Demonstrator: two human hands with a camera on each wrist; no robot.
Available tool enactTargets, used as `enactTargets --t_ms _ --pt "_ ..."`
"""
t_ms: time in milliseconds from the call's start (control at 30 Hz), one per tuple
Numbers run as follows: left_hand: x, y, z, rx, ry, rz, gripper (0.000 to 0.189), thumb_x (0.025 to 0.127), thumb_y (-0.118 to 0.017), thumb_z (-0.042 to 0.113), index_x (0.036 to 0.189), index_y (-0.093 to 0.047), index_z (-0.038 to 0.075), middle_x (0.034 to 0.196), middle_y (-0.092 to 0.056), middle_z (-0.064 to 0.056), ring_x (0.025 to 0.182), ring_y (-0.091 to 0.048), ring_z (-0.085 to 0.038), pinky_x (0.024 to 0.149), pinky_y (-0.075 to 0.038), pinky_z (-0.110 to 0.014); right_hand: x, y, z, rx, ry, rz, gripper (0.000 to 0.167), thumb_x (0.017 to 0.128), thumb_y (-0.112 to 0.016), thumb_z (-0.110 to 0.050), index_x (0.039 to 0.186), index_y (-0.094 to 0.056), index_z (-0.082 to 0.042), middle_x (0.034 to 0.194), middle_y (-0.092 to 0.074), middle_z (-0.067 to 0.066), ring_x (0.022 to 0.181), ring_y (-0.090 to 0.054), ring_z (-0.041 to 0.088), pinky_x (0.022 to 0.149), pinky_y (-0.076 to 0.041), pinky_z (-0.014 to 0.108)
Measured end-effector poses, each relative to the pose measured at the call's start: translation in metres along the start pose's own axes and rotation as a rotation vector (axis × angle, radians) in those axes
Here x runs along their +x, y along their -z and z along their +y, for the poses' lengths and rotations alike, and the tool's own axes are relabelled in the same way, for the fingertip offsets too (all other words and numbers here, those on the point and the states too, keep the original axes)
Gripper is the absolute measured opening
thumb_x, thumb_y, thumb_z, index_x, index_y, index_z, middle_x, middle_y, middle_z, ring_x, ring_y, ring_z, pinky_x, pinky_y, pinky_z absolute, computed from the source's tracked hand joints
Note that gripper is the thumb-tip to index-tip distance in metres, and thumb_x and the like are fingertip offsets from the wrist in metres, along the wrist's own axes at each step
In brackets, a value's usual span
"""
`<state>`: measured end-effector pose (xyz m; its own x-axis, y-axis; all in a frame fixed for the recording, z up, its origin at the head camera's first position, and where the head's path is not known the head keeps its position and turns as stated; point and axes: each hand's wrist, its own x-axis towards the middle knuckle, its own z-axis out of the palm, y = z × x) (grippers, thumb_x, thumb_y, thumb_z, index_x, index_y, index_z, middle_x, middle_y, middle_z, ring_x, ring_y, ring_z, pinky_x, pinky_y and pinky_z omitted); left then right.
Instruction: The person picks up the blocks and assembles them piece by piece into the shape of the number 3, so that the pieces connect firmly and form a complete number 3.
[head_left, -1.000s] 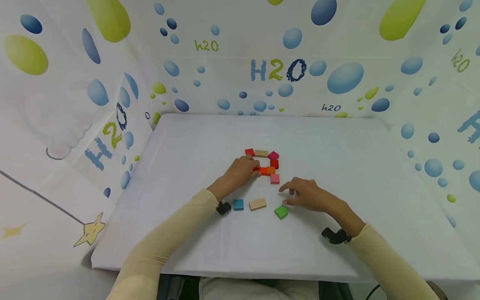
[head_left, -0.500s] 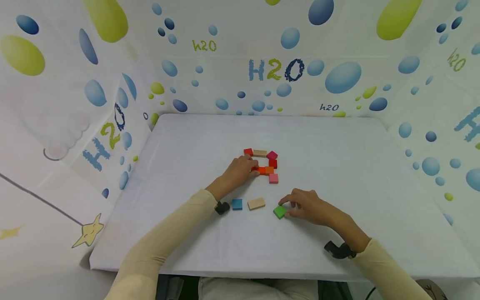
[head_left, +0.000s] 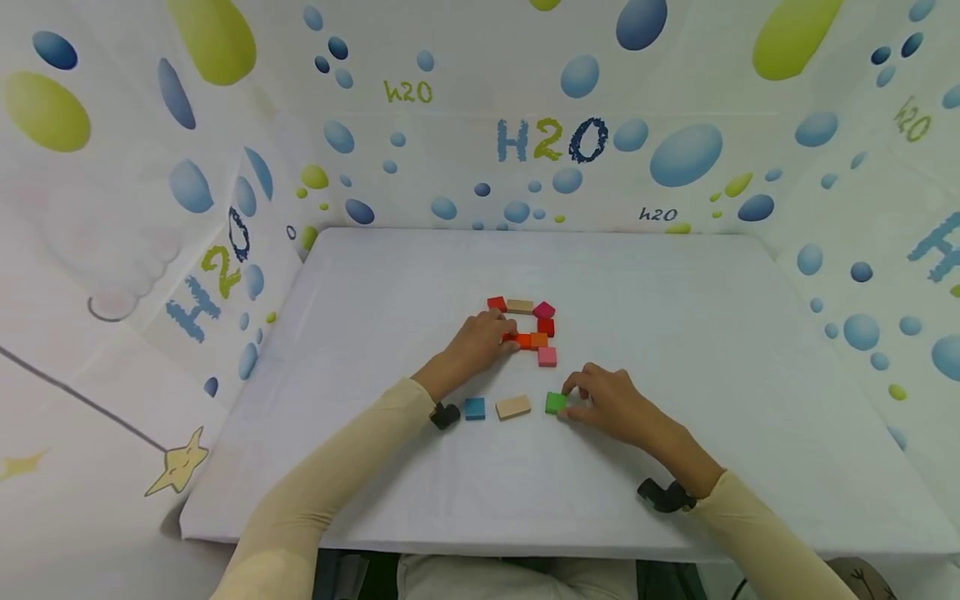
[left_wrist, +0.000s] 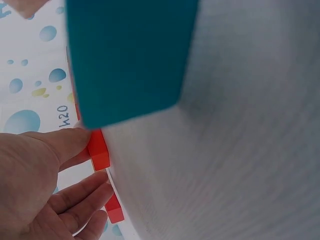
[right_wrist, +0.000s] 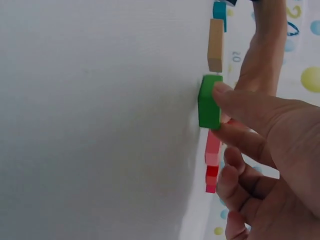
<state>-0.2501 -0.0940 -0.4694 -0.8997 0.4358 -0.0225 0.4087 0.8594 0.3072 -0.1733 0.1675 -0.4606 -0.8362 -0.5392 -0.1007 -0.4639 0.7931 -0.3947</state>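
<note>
My right hand [head_left: 611, 400] pinches a green block [head_left: 556, 403] between thumb and index finger, low over the white table. The right wrist view shows the thumb against one face of that green block [right_wrist: 209, 102]. Farther in, my left hand [head_left: 472, 342] has thumb and index finger around an orange-red block [left_wrist: 98, 150] at the left end of a short row. An orange block [head_left: 539, 340] ends the row, with a pink block [head_left: 547, 357] just in front. Behind, a red block [head_left: 546, 327], a magenta five-sided block [head_left: 544, 310], a wooden block [head_left: 520, 307] and another red block [head_left: 497, 303] continue the shape.
A blue block [head_left: 475, 409] and a plain wooden block [head_left: 513, 407] lie separately on the white tablecloth [head_left: 660, 300], nearer the front and left of the green one. Dotted wall sheets [head_left: 450, 158] stand beyond the table.
My right hand has come down to the green block and taken hold of it. The block has turned and shifted slightly away from the front edge. My left hand stays put.
</note>
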Motion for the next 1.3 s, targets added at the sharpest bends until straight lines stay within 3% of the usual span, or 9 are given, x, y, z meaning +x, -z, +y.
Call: enactTargets --t_ms 300,700,1033,1167,1300 --pt "-0.003 0.001 0.0 0.012 -0.015 0.009 0.028 0.103 -0.071 0.031 0.125 -0.072 0.014 0.127 -0.067 -0.012 0.118 -0.062 -0.029 0.105 -0.052 -0.045 0.012 -0.005 -0.008 -0.038 -0.067 0.109 0.035 0.086 -0.088 -0.038 0.106 -0.073 -0.013 0.098 -0.066 0.002 0.089 -0.063 0.017 0.078 -0.044 0.04" --pt "-0.004 0.001 0.001 0.015 0.001 -0.005 0.03 0.103 -0.071 0.033 0.127 -0.072 0.015 0.13 -0.066 -0.012 0.121 -0.061 -0.028 0.107 -0.052 -0.045 0.021 -0.006 -0.01 -0.028 -0.14 0.147 0.035 0.088 -0.087 -0.037 0.109 -0.074 -0.012 0.092 -0.065 0.003 0.086 -0.061 0.019 0.077 -0.043 0.04" --pt "-0.004 0.003 0.001 -0.004 -0.003 0.001 0.03 0.103 -0.071 0.032 0.128 -0.072 0.014 0.129 -0.066 -0.011 0.12 -0.061 -0.029 0.107 -0.051 -0.045 0.023 -0.007 -0.01 -0.036 -0.137 0.159 0.039 0.084 -0.09 -0.044 0.102 -0.073 -0.014 0.089 -0.064 0.002 0.081 -0.059 0.017 0.074 -0.041 0.039" --pt "-0.004 0.003 0.001 -0.009 -0.008 0.005 0.03 0.103 -0.07 0.032 0.128 -0.072 0.014 0.128 -0.066 -0.012 0.119 -0.062 -0.029 0.106 -0.052 -0.045 0.022 -0.005 -0.011 -0.023 -0.14 0.139 0.048 0.084 -0.089 -0.045 0.116 -0.072 -0.014 0.093 -0.063 0.003 0.084 -0.06 0.018 0.076 -0.041 0.04" --pt "-0.004 0.003 0.001 -0.013 -0.005 0.006 0.031 0.103 -0.071 0.032 0.128 -0.072 0.014 0.128 -0.066 -0.011 0.119 -0.061 -0.028 0.106 -0.052 -0.044 0.019 -0.001 -0.012 -0.01 -0.101 0.111 0.053 0.087 -0.088 -0.036 0.133 -0.07 -0.015 0.1 -0.064 0.004 0.092 -0.063 0.019 0.078 -0.04 0.041"
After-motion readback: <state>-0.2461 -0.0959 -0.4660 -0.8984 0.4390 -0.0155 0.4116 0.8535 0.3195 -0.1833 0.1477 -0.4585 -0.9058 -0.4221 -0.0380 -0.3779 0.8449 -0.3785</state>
